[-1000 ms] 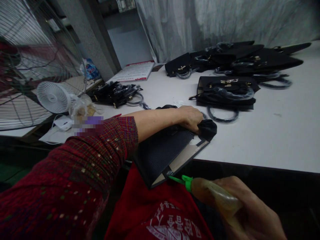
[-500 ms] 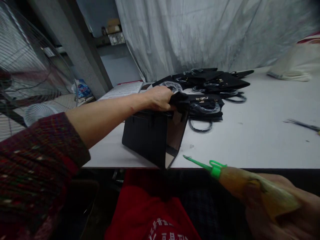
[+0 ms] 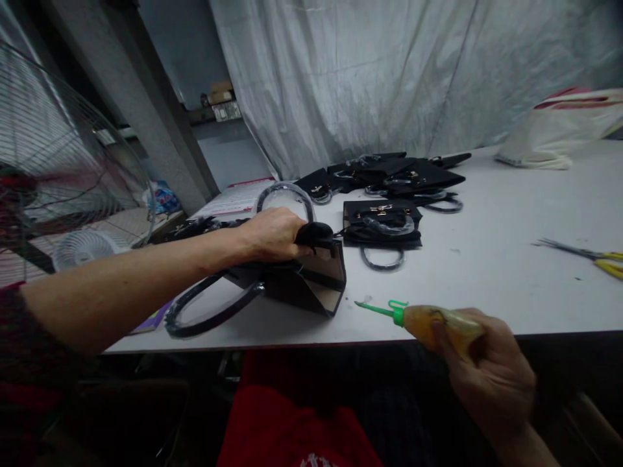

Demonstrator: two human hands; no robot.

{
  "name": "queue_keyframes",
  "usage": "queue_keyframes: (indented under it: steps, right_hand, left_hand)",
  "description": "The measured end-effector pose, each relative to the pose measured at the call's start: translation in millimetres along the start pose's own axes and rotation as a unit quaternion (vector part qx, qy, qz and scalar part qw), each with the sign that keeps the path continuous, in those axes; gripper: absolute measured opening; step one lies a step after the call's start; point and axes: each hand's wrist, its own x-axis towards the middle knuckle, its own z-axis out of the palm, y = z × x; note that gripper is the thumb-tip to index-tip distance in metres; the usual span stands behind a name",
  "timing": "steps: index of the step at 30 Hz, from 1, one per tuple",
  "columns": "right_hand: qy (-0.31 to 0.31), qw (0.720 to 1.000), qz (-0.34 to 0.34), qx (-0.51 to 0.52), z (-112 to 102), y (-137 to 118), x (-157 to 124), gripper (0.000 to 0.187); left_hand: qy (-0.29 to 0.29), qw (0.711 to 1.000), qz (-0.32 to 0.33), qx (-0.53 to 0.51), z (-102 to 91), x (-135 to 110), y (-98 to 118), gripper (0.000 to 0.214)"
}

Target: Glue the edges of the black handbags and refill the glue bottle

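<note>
My left hand (image 3: 272, 235) grips the top of a black handbag (image 3: 311, 285) that lies on the white table (image 3: 487, 279) near its front edge. The bag's open end shows a pale lining, and its two round handles (image 3: 209, 311) stick out toward the left. My right hand (image 3: 491, 370) is closed round a yellowish squeeze bottle with a green nozzle (image 3: 428, 321). The nozzle tip points left and sits a short way from the bag's corner, not touching it.
Several more black handbags (image 3: 389, 188) lie piled at the back of the table. Yellow-handled scissors (image 3: 584, 254) rest at the right. A white bag (image 3: 559, 133) sits far right. A large wire fan (image 3: 58, 162) and a small white fan (image 3: 82, 246) stand at the left.
My left hand has lifted the bag off my lap and laid it on the table, farther left, handles now showing. My right hand rose with the bottle toward the table edge.
</note>
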Motion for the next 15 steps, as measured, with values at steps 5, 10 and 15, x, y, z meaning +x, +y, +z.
queue_keyframes:
  steps: [5,10,15]
  right_hand:
    - [-0.08,0.995,-0.051,0.001,38,20,31,0.027]
    - [-0.158,0.985,-0.065,-0.013,62,28,53,0.032]
    - [-0.186,0.98,-0.068,-0.021,67,26,59,0.031]
  left_hand:
    - [0.029,0.999,0.016,0.007,11.8,11,-6,0.031]
    - [0.035,0.999,0.008,0.008,18.3,19,-2,0.035]
    - [0.038,0.999,0.0,0.0,19.7,15,-4,0.033]
